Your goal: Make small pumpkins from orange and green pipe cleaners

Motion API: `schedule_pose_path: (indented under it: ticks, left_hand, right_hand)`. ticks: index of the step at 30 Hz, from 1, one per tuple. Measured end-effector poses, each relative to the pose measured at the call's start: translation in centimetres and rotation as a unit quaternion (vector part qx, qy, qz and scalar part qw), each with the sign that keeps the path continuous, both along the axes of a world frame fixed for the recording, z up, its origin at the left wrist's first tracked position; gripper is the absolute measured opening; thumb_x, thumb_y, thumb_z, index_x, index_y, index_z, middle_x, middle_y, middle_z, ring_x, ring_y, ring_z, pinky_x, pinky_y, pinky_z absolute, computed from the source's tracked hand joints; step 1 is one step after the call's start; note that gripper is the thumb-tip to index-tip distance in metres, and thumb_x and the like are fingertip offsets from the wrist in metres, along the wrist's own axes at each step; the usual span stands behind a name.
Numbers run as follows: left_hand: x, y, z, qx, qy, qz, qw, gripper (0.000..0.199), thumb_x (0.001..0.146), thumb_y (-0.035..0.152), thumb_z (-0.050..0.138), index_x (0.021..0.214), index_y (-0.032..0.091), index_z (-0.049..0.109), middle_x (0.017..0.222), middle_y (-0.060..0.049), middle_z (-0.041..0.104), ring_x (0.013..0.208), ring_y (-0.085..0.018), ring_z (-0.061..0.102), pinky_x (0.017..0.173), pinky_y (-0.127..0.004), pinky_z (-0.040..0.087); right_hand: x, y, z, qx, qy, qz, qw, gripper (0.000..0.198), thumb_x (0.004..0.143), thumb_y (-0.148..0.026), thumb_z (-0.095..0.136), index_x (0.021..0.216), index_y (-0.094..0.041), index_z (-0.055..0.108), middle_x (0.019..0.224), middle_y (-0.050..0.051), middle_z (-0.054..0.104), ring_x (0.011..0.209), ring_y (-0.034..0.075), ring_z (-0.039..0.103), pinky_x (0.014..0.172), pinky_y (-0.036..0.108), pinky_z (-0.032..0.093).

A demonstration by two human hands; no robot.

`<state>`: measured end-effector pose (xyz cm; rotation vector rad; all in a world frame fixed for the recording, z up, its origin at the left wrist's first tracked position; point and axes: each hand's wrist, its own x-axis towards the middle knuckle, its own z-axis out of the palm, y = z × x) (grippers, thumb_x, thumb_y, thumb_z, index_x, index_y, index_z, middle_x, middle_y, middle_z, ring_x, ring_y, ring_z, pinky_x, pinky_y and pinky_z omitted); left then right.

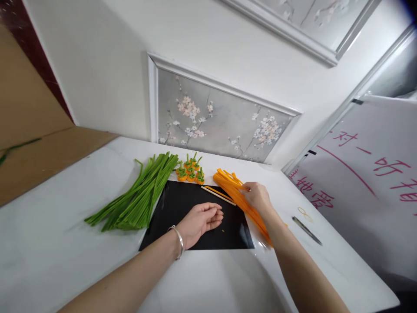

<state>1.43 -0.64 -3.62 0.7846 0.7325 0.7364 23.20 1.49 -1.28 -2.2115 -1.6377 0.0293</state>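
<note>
My right hand (259, 195) is closed at the upper part of a bundle of orange pipe cleaners (233, 187), pinching a pipe cleaner end between thumb and fingertips. Over the black mat (176, 200) hovers my left hand (203, 221), a bracelet on its wrist; its fingers are loosely curved and nothing shows in them. Along the mat's far right edge lie a pale thin stick (216, 194) and an orange pipe cleaner (221, 193). Several small orange pumpkin-like pieces with green tops (191, 174) stand behind the mat.
To the left of the mat lies a big bundle of green pipe cleaners (140, 195). On the right are a slim dark metal tool (307, 230) and yellow rubber bands (305, 214). A wall with framed flower panels (221, 117) closes off the back; a whiteboard (365, 174) stands right.
</note>
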Motion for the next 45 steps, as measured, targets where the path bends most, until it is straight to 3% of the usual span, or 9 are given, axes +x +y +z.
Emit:
schedule_pose_path:
  ticks: [6,11,16,21,24,30,36,39,45]
  left_hand:
    - [0.0,0.1,0.0,0.006,-0.003,-0.01,1.0,0.013,0.091,0.01,0.053,0.087,0.01,0.065,0.08,-0.006,0.067,0.07,-0.009,0.064,0.073,-0.022,0.054]
    - [0.0,0.1,-0.1,0.01,-0.002,-0.011,1.0,0.014,0.091,0.011,0.052,0.086,0.011,0.066,0.08,-0.006,0.067,0.071,-0.009,0.064,0.074,-0.023,0.054]
    - [0.1,0.0,0.0,0.013,0.008,-0.003,1.0,0.014,0.09,0.01,0.053,0.087,0.011,0.067,0.085,-0.008,0.066,0.073,-0.01,0.064,0.074,-0.023,0.054]
    - [0.4,-0.2,0.2,0.024,0.04,0.021,0.999,0.014,0.09,0.008,0.052,0.088,0.011,0.066,0.093,-0.01,0.065,0.073,-0.01,0.063,0.072,-0.023,0.054]
    - [1.0,-0.5,0.1,0.036,0.069,0.038,0.996,0.015,0.087,0.007,0.054,0.096,0.012,0.065,0.106,-0.012,0.063,0.076,-0.012,0.064,0.073,-0.025,0.054]
    - [2.6,-0.4,0.3,0.05,0.087,0.032,0.995,0.026,0.084,0.006,0.057,0.107,0.017,0.062,0.134,-0.012,0.051,0.105,-0.019,0.06,0.081,-0.026,0.053]
    - [5.3,-0.3,0.4,0.059,0.098,-0.02,0.993,0.026,0.08,0.009,0.061,0.103,0.019,0.066,0.13,-0.01,0.057,0.096,-0.019,0.063,0.072,-0.026,0.052]
    - [6.7,-0.5,0.3,0.07,0.103,-0.028,0.992,0.027,0.078,0.009,0.063,0.103,0.019,0.065,0.128,-0.01,0.058,0.093,-0.018,0.063,0.072,-0.025,0.052]
    - [6.3,-0.2,0.6,0.097,0.126,-0.004,0.987,0.023,0.075,0.009,0.068,0.097,0.015,0.066,0.111,-0.009,0.062,0.075,-0.012,0.064,0.067,-0.022,0.052]
  right_hand:
    - [0.1,-0.5,-0.1,0.034,0.019,0.0,0.999,0.031,0.084,-0.032,0.049,0.074,-0.016,0.074,0.064,0.006,0.068,0.06,0.016,0.057,0.057,0.026,0.034]
    - [-0.4,-1.0,-0.8,0.058,0.02,-0.022,0.998,0.029,0.084,-0.018,0.043,0.086,-0.016,0.072,0.077,0.008,0.071,0.068,0.017,0.059,0.06,0.025,0.035]
    - [-1.5,-1.3,-0.6,0.081,0.013,-0.023,0.996,0.03,0.09,-0.028,0.042,0.096,-0.018,0.069,0.096,0.009,0.069,0.076,0.017,0.059,0.063,0.025,0.036]
    - [-1.4,-1.3,0.7,0.078,0.016,-0.013,0.997,0.033,0.093,-0.034,0.039,0.09,-0.021,0.069,0.087,0.006,0.07,0.073,0.017,0.059,0.061,0.025,0.033]
    - [-0.5,-0.9,1.0,0.072,0.017,-0.02,0.997,0.032,0.093,-0.029,0.036,0.091,-0.02,0.067,0.086,0.007,0.07,0.072,0.017,0.058,0.06,0.025,0.032]
    - [1.1,-0.3,0.2,0.042,0.025,0.007,0.999,0.024,0.089,-0.023,0.043,0.097,-0.019,0.065,0.084,0.005,0.07,0.073,0.016,0.06,0.061,0.023,0.035]
    - [1.1,-0.3,0.1,0.04,0.023,0.001,0.999,0.019,0.083,-0.032,0.056,0.079,-0.02,0.07,0.069,0.005,0.068,0.064,0.017,0.059,0.056,0.025,0.031]
    - [1.1,-0.8,0.6,0.074,0.015,0.013,0.997,0.026,0.087,-0.034,0.052,0.075,-0.02,0.07,0.081,0.005,0.069,0.066,0.015,0.058,0.057,0.024,0.032]
    - [1.6,-2.9,3.2,0.175,-0.015,0.015,0.984,0.032,0.095,-0.036,0.039,0.094,-0.021,0.067,0.088,0.005,0.068,0.078,0.017,0.059,0.069,0.025,0.037]
